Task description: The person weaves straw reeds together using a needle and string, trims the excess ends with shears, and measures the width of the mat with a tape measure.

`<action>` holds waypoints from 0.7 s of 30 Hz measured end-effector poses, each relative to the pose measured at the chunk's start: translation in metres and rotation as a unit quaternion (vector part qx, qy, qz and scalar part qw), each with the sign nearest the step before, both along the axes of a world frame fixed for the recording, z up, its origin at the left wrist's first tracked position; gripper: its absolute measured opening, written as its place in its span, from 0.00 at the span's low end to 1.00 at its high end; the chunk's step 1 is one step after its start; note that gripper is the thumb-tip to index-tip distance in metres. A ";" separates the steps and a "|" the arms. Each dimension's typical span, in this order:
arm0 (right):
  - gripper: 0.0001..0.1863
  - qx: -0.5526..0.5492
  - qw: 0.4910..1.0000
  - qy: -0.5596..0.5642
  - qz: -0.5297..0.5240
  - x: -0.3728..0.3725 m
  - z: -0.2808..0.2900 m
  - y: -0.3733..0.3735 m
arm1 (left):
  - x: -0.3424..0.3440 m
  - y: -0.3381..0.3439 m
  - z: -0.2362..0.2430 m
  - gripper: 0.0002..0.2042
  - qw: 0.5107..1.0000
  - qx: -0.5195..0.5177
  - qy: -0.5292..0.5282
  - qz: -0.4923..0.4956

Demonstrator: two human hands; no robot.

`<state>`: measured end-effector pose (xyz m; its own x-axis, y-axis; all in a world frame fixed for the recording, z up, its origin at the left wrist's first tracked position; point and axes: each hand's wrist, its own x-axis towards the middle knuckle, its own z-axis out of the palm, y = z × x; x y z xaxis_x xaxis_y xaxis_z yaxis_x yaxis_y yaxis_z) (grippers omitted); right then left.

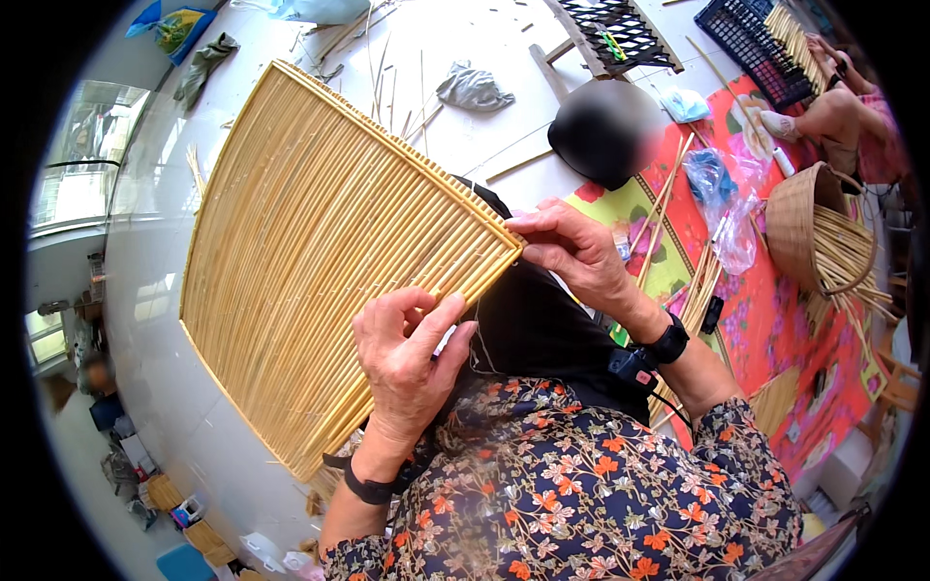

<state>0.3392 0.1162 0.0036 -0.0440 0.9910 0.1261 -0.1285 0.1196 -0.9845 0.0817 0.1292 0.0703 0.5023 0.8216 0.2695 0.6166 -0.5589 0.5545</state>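
Note:
A large panel of thin yellow reed stalks, laid side by side and framed by a bound rim, slants across my lap. My right hand pinches its near right corner between thumb and fingers. Curled over the lower right edge of the panel is my left hand, its thumb below the edge and its fingers on the stalks. A thin pale thread hangs beside the left thumb. Any small thing between the fingertips is hidden.
On the red floral mat at right lie loose stalks and clear plastic bags. A tipped wicker basket holds more stalks. Another person's hand is near a black crate. A grey cloth lies on the pale floor.

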 end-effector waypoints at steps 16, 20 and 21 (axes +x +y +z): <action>0.15 0.067 0.989 -0.128 -0.032 -0.002 0.009 -0.011 | 0.031 0.022 -0.006 0.15 0.995 -0.027 -0.072 -0.071; 0.15 0.067 0.988 -0.138 -0.029 0.000 0.010 -0.012 | 0.029 0.022 -0.011 0.15 0.992 -0.050 -0.082 -0.076; 0.16 0.066 0.986 -0.150 -0.029 0.000 0.011 -0.012 | 0.029 0.024 -0.009 0.15 0.992 -0.045 -0.076 -0.088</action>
<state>0.3393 0.1042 0.0147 -0.0433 0.9687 0.2446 0.1762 0.2484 -0.9525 0.1111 0.1530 0.0609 0.5987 0.7495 0.2825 0.4199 -0.5939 0.6862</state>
